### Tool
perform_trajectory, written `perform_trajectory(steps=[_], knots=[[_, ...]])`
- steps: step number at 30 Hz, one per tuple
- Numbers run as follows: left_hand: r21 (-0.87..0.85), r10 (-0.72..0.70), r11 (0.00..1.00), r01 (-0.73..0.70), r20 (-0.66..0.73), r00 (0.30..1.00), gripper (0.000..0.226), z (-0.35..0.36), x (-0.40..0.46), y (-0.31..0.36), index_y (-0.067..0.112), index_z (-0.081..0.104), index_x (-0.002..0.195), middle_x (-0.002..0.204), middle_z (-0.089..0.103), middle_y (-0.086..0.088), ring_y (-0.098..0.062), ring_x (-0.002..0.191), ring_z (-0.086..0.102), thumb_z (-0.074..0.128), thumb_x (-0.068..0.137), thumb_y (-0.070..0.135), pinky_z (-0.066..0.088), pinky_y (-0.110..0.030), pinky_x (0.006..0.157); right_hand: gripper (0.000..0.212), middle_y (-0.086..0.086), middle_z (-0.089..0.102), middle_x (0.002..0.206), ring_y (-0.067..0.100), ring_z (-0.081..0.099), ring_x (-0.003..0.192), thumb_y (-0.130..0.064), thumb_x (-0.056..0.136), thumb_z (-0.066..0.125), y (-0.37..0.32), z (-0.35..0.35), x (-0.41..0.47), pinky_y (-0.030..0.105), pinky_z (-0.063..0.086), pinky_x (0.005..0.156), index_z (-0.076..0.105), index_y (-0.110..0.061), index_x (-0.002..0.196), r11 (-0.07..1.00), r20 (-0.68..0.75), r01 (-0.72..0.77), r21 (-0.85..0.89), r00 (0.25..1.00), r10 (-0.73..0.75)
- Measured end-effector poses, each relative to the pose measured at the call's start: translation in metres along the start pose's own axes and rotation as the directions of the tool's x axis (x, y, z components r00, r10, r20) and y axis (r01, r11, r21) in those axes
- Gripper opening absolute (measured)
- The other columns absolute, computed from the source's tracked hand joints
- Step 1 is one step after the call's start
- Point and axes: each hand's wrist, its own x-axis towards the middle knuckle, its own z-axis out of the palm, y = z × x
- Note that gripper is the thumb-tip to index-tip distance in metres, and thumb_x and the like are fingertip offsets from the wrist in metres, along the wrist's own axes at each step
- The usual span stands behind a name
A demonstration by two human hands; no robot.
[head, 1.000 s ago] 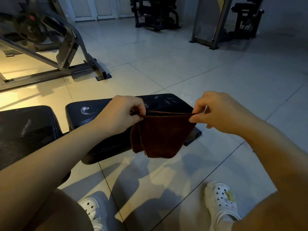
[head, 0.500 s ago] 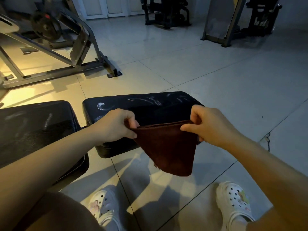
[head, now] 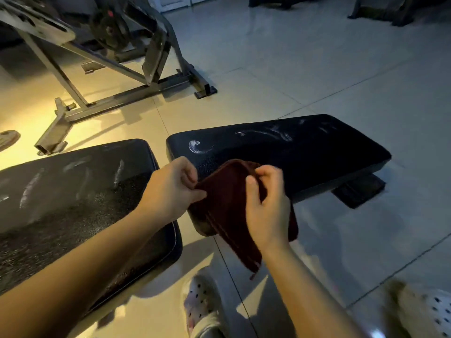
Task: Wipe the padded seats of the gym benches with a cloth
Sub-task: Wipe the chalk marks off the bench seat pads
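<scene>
A dark red cloth [head: 229, 215] hangs folded over the near edge of the right black bench pad [head: 305, 152], which carries white smears. My left hand [head: 170, 191] pinches the cloth's left corner. My right hand [head: 266, 206] grips its upper edge, fingers curled over the fold. A second black pad [head: 73, 191], also streaked white, lies to the left under my left forearm.
A grey steel weight machine frame [head: 117, 93] with a plate stands at the back left. A weight plate [head: 7, 140] lies at the far left edge. Pale tiled floor [head: 341, 69] stretches right and behind. My white clogs [head: 202, 303] stand below the pads.
My hands came closer together, folding the cloth in half, and lowered it onto the near edge of the right pad. The view tilted down and shifted left.
</scene>
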Motion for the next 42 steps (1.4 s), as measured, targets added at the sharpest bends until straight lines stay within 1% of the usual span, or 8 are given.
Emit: perform_trajectory(steps=[3,9,16,20,24,31,36,42], knots=[[0.218,0.043,0.975,-0.048,0.029,0.999,0.034,0.004,0.009,-0.011,0.025,0.049,0.08,0.074,0.059,0.007,-0.011,0.069,0.058,0.08,0.074,0.01,0.049,-0.032,0.065,0.033,-0.003,0.068,0.102,0.019,0.06,0.104,-0.037,0.098,0.04,0.026,0.043,-0.013,0.04,0.025,0.112,0.059,-0.017,0.116,0.921,0.169,0.252,-0.296,0.963,-0.209],[0.201,0.131,0.97,-0.136,0.039,0.991,0.032,0.017,0.013,-0.018,0.026,0.052,0.078,0.067,0.059,0.007,-0.011,0.063,0.058,0.081,0.072,0.013,0.05,-0.031,0.059,0.053,0.005,0.07,0.103,0.026,0.062,0.101,-0.046,0.1,0.031,0.069,0.029,0.017,0.042,0.036,0.102,0.064,-0.009,0.118,0.796,0.233,0.449,-0.406,0.893,-0.385],[0.304,0.231,0.92,-0.246,0.086,0.969,0.027,0.056,0.033,0.006,0.024,0.05,0.082,0.076,0.06,0.009,-0.005,0.064,0.052,0.075,0.079,0.014,0.049,-0.031,0.062,0.068,0.005,0.068,0.109,0.028,0.058,0.111,-0.063,0.098,0.02,0.104,-0.007,0.049,0.058,0.027,0.108,0.061,-0.013,0.12,0.782,0.229,0.323,-0.533,0.945,-0.235],[0.22,0.193,0.952,-0.213,0.108,0.975,0.035,0.063,0.04,0.011,0.032,0.052,0.08,0.075,0.06,0.011,-0.005,0.07,0.056,0.074,0.077,0.006,0.046,-0.013,0.064,0.052,0.014,0.052,0.115,0.029,0.048,0.11,-0.055,0.093,0.043,0.099,-0.004,0.045,0.059,0.035,0.103,0.065,-0.014,0.117,0.833,0.102,0.226,-0.506,0.974,-0.202],[0.279,0.254,0.916,-0.287,0.149,0.956,0.028,0.065,0.042,0.009,0.037,0.054,0.094,0.087,0.059,0.019,-0.004,0.084,0.058,0.067,0.082,0.015,0.047,-0.015,0.075,0.057,0.017,0.045,0.139,0.039,0.036,0.134,-0.055,0.098,0.029,0.089,-0.001,0.035,0.064,0.007,0.114,0.052,-0.023,0.139,0.844,0.158,0.177,-0.506,0.981,-0.111],[0.423,0.366,0.819,-0.387,0.135,0.921,0.044,0.062,0.049,-0.028,0.024,0.047,0.133,0.127,0.054,0.004,-0.019,0.12,0.048,0.038,0.093,0.038,0.038,-0.055,0.1,0.067,0.01,-0.007,0.164,0.035,-0.01,0.149,-0.072,0.091,0.013,0.07,-0.002,0.072,0.063,-0.013,0.112,0.008,-0.044,0.152,0.766,0.366,0.107,-0.634,0.914,0.175],[0.417,0.367,0.838,-0.353,0.05,0.929,0.047,0.07,0.048,-0.031,0.02,0.046,0.137,0.13,0.052,0.001,-0.015,0.124,0.043,0.03,0.097,0.038,0.03,-0.039,0.103,0.058,0.005,0.022,0.161,0.027,0.015,0.149,-0.046,0.1,0.012,0.075,0.007,0.071,0.053,0.003,0.118,0.031,-0.026,0.151,0.784,0.256,0.075,-0.616,0.961,0.109],[0.396,0.399,0.84,-0.372,0.015,0.917,0.047,0.071,0.049,-0.031,0.019,0.049,0.136,0.129,0.055,-0.001,-0.017,0.122,0.048,0.03,0.098,0.039,0.037,-0.044,0.1,0.045,0.006,0.057,0.139,0.022,0.044,0.137,-0.031,0.104,0.028,0.066,0.041,-0.005,0.044,0.021,0.118,0.063,-0.012,0.124,0.968,-0.017,0.151,-0.202,0.987,-0.157]])
